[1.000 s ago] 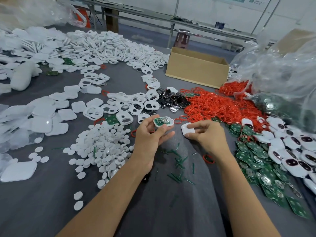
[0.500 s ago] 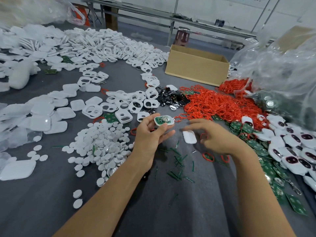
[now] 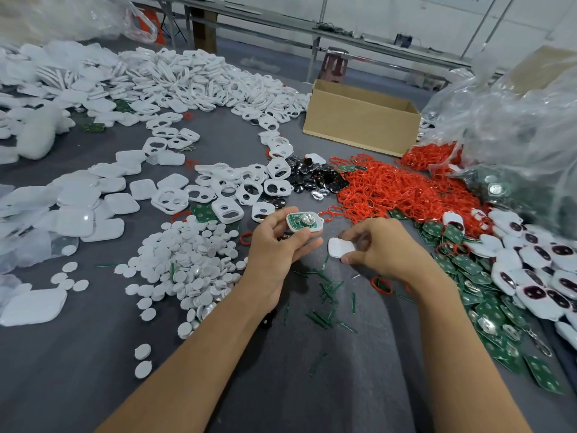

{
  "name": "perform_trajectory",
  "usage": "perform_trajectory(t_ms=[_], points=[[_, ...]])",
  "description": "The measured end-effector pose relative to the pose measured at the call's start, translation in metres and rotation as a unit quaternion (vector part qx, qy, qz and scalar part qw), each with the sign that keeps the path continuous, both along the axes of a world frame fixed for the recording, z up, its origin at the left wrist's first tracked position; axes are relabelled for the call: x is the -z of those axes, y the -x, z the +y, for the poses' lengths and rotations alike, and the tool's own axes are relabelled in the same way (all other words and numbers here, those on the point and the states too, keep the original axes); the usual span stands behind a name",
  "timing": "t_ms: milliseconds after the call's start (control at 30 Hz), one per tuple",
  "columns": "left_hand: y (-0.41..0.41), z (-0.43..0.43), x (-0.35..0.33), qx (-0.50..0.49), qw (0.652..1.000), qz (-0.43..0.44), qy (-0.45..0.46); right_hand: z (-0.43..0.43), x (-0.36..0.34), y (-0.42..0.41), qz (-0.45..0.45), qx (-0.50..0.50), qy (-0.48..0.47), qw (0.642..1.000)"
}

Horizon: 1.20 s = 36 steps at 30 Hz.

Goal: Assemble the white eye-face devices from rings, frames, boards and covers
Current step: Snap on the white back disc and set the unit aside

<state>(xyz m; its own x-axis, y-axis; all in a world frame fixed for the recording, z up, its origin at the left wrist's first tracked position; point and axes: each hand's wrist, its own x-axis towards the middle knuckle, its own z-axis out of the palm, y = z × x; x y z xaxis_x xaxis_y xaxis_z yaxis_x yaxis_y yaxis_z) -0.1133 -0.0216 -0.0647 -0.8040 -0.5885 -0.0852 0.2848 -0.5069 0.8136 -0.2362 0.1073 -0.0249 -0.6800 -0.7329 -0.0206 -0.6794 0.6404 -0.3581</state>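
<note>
**Right hand now pinches the loose cover**

Half a second ago the right hand (image 3: 384, 251) was spread above the single white cover (image 3: 338, 247). Now its thumb and forefinger are clamped on the cover's edges, and whether the cover is clear of the grey table (image 3: 281, 385) cannot be told. The left hand (image 3: 274, 248) has kept its place. Its thumb and fingers are curled round one part-built device (image 3: 304, 221), held green board upward just beside the cover.

So there are two hands, each with one piece. One cardboard box (image 3: 359, 126) stands at the far side. The other parts lie in heaps too dense to count:
- white frames (image 3: 224, 189)
- white discs (image 3: 187, 260), with two lying apart near the left forearm
- red rings (image 3: 406, 195)
- green boards (image 3: 487, 295)
- finished eye-face devices (image 3: 546, 276) at the right edge

One red ring (image 3: 381, 284) lies alone by the right wrist.
</note>
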Motion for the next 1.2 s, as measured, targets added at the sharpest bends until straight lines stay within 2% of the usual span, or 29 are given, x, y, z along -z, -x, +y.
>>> perform_trajectory(t_ms=[100,200,267,500,767,1000,1200], points=[[0.000,0.000,0.001,0.015,1.000,-0.008,0.001,0.006,-0.007,0.001,0.033,0.042,0.092,0.994],[0.000,0.001,0.001,0.031,0.999,-0.015,0.004,0.004,-0.019,-0.005,-0.035,0.009,0.250,0.968],[-0.001,0.003,0.000,0.049,0.998,-0.013,0.020,-0.003,-0.023,-0.013,-0.081,-0.044,0.283,0.955],[-0.002,0.003,0.001,0.067,0.996,-0.021,0.057,-0.017,-0.013,-0.023,-0.071,-0.096,0.223,0.967],[-0.001,0.002,-0.002,0.071,0.997,-0.022,0.018,-0.017,-0.015,-0.024,-0.061,-0.112,0.203,0.971],[-0.002,0.005,-0.002,0.021,0.999,-0.029,0.041,-0.021,-0.014,-0.026,-0.041,-0.106,0.205,0.972],[-0.003,0.007,-0.002,0.003,0.998,-0.032,0.062,-0.022,-0.010,-0.022,-0.124,-0.061,0.273,0.952]])
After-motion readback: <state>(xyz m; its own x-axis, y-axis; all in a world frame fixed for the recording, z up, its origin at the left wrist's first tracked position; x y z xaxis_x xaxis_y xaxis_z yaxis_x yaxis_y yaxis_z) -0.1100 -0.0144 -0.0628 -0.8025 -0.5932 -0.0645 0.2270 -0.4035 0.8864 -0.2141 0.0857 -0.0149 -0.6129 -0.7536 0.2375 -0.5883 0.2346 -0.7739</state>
